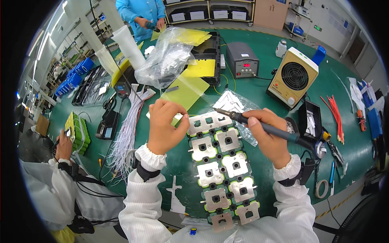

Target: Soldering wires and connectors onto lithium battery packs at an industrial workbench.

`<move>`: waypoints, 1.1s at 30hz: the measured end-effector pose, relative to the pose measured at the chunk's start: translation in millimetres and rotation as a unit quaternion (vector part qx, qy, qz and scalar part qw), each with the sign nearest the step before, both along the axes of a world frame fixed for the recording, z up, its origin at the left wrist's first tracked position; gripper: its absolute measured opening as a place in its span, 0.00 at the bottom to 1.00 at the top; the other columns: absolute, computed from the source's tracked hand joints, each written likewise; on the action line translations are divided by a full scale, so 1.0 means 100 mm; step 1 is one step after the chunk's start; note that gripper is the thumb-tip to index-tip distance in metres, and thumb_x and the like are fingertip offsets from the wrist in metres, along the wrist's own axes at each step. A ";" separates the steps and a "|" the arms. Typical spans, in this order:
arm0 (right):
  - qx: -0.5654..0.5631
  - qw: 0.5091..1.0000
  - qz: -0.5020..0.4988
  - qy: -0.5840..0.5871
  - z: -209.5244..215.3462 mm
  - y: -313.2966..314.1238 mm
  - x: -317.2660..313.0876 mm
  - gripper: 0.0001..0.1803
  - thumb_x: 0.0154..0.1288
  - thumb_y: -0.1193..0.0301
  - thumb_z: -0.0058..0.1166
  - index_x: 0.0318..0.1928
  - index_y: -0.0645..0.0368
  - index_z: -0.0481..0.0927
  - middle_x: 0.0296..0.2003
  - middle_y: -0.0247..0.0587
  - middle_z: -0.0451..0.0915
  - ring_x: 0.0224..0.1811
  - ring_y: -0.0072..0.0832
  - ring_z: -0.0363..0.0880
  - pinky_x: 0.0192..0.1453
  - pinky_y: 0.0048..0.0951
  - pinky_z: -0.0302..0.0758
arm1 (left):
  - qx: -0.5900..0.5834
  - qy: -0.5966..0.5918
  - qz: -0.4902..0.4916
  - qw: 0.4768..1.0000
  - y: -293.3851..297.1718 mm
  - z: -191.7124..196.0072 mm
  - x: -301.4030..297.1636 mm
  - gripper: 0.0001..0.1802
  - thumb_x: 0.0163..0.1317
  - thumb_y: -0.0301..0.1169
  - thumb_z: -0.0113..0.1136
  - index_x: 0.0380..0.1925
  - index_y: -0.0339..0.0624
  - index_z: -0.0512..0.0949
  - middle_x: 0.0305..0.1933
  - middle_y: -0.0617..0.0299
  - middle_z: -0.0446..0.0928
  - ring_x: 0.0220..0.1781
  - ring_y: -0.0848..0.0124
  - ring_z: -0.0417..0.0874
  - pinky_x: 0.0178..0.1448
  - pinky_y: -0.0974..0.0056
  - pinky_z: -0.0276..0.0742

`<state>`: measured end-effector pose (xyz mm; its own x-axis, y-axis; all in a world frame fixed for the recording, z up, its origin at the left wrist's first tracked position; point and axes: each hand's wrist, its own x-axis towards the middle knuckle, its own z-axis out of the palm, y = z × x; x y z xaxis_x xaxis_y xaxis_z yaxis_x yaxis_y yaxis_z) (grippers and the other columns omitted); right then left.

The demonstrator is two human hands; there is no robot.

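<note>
My right hand (270, 135) grips a soldering iron (263, 127) by its dark handle, its tip pointing left over the far end of a battery pack (221, 158). Metal plates with square cut-outs cover the pack's top in two columns, in black holders with green edges. Left of the iron's tip, my left hand (167, 126) is raised with thumb and forefinger pinched together. What lies between those fingers is too thin to make out. A white paper piece (176, 196) lies on the green table left of the pack.
Beyond the pack stand a soldering station (242, 60) and a beige fan unit (293, 77). White wires (129, 133) lie left; yellow sheets (186, 87) and a clear bag (162, 60) lie beyond. Pliers (335, 152) and a tape roll (322, 188) are right. Co-workers' hands (63, 146) show at left and back.
</note>
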<state>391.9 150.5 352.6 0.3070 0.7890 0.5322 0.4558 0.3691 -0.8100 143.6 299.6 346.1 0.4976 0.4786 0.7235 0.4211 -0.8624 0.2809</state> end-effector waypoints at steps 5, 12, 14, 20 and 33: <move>0.023 0.993 -0.003 -0.114 -0.03 0.04 -0.12 0.08 0.65 0.73 0.62 0.40 0.64 0.87 0.27 0.42 0.83 0.28 0.33 0.76 0.37 0.34 0.73 | -0.004 0.019 0.001 1.000 0.02 -0.06 -0.03 0.06 0.51 0.27 0.67 0.28 0.47 0.79 0.32 0.68 0.79 0.44 0.62 0.75 0.52 0.57 0.62; 0.015 0.993 -0.002 -0.118 -0.06 0.07 -0.12 0.08 0.65 0.73 0.62 0.40 0.63 0.88 0.27 0.41 0.83 0.29 0.35 0.76 0.39 0.36 0.71 | -0.016 0.008 0.007 1.000 0.04 -0.11 -0.04 0.05 0.51 0.28 0.67 0.28 0.47 0.79 0.32 0.68 0.79 0.43 0.62 0.75 0.53 0.57 0.63; 0.015 0.990 -0.002 -0.140 -0.09 0.08 -0.13 0.08 0.65 0.72 0.62 0.40 0.63 0.88 0.27 0.42 0.84 0.29 0.35 0.76 0.40 0.36 0.71 | -0.038 0.021 0.003 0.999 0.03 -0.12 -0.04 0.05 0.52 0.28 0.67 0.28 0.47 0.80 0.33 0.67 0.79 0.43 0.63 0.76 0.53 0.57 0.63; 0.008 0.990 0.000 -0.138 -0.10 0.08 -0.18 0.08 0.64 0.72 0.63 0.41 0.62 0.88 0.28 0.41 0.84 0.30 0.35 0.77 0.42 0.36 0.71 | -0.024 0.016 0.000 1.000 0.06 -0.15 -0.03 0.06 0.52 0.27 0.67 0.28 0.48 0.80 0.33 0.71 0.79 0.43 0.66 0.75 0.51 0.58 0.61; 0.008 0.990 0.000 -0.140 -0.13 0.07 -0.18 0.08 0.64 0.73 0.63 0.41 0.63 0.87 0.28 0.42 0.83 0.30 0.35 0.78 0.42 0.36 0.71 | -0.040 0.021 -0.009 0.999 0.06 -0.16 -0.01 0.05 0.52 0.26 0.68 0.29 0.46 0.80 0.33 0.69 0.80 0.44 0.64 0.76 0.52 0.57 0.63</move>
<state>374.0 157.6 339.2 0.1454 0.7799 0.6088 0.6607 0.3814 -0.6465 142.8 305.1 329.9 0.5351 0.5251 0.6617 0.4186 -0.8452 0.3322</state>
